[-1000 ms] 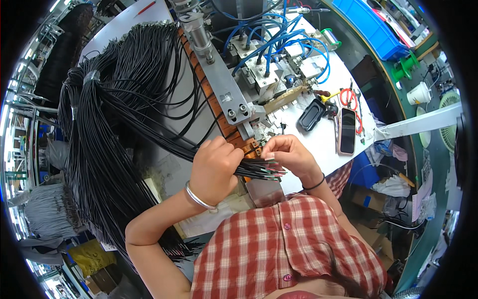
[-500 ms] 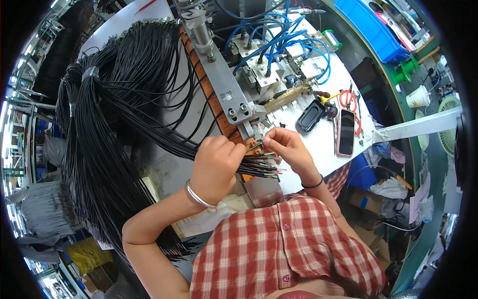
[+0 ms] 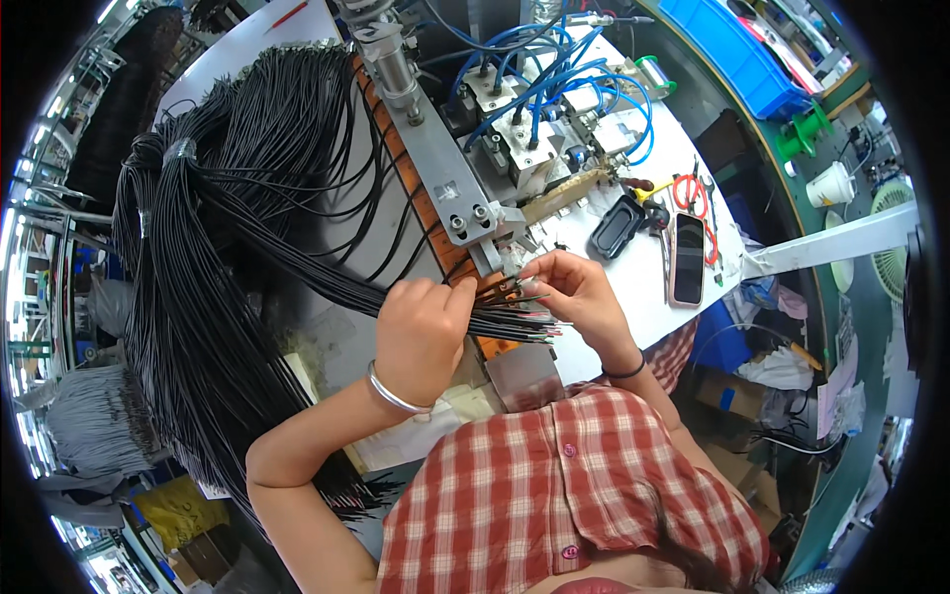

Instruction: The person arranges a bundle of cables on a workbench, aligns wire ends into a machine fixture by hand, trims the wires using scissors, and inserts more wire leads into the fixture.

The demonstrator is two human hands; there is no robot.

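Observation:
My left hand (image 3: 424, 322) is closed round a bunch of black cables (image 3: 510, 325). Their stripped ends, with thin coloured wires showing, fan out past its fingers to the right. With thumb and forefinger pinched, my right hand (image 3: 579, 297) holds the end of a cable at the upper side of that bunch; the very tip is hidden by the fingers. Both hands are just in front of an orange slotted rail (image 3: 414, 188) and the end of a grey metal press arm (image 3: 435, 168). The cables run back left to a large tied bundle (image 3: 183, 257) on the table.
Behind the rail stand metal blocks with blue air hoses (image 3: 554, 89). To the right lie a black tray (image 3: 616, 226), a phone (image 3: 687, 259) and red-handled scissors (image 3: 690, 196). A metal block (image 3: 524, 379) sits at the table's front edge. A blue bin (image 3: 737, 59) is farther back.
My left hand has shifted slightly left and down with the bunch. More cable ends now spread between the hands, and my right fingers have moved a little along them.

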